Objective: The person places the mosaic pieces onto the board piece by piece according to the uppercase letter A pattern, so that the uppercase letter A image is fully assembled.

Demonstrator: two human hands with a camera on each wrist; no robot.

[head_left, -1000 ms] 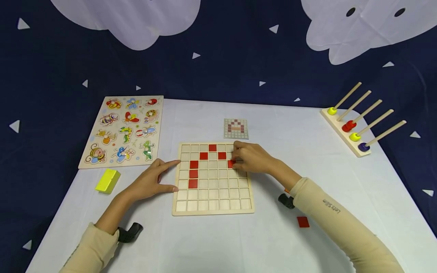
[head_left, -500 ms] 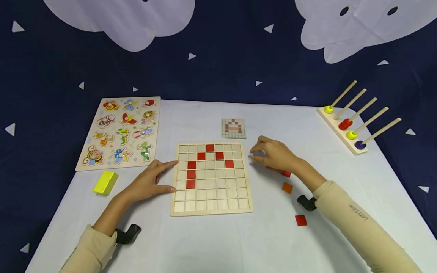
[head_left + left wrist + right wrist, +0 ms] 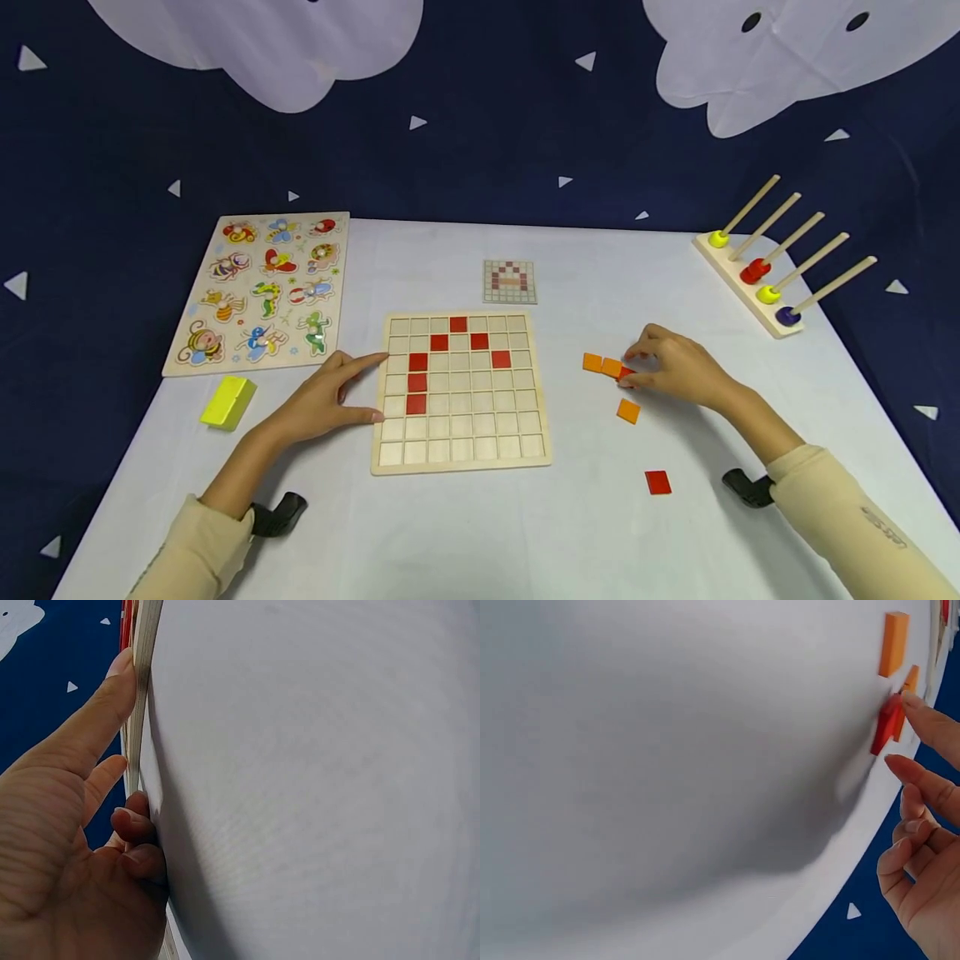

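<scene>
A square wooden grid board (image 3: 462, 428) lies on the white table, with several red tiles (image 3: 417, 382) set in its upper cells. My left hand (image 3: 324, 398) rests at the board's left edge, its thumb and forefinger spread and touching the rim. Right of the board, my right hand (image 3: 677, 367) is over a red tile (image 3: 886, 726) that lies against a pair of orange tiles (image 3: 602, 365). In the right wrist view the thumb touches that red tile, while the forefinger tip appears slightly apart from it. The fingers partly hide the tile in the head view.
A small pattern card (image 3: 510, 282) lies behind the board. One orange tile (image 3: 628, 411) and one red tile (image 3: 658, 482) lie loose at the right. An insect puzzle (image 3: 258, 287) and a yellow block (image 3: 228, 402) stand left; a bead-peg stand (image 3: 742, 287) is back right.
My right hand has left the red tile in the board's right part and moved right to the loose tiles, uncovering the orange ones. My left hand stays at the board's edge.
</scene>
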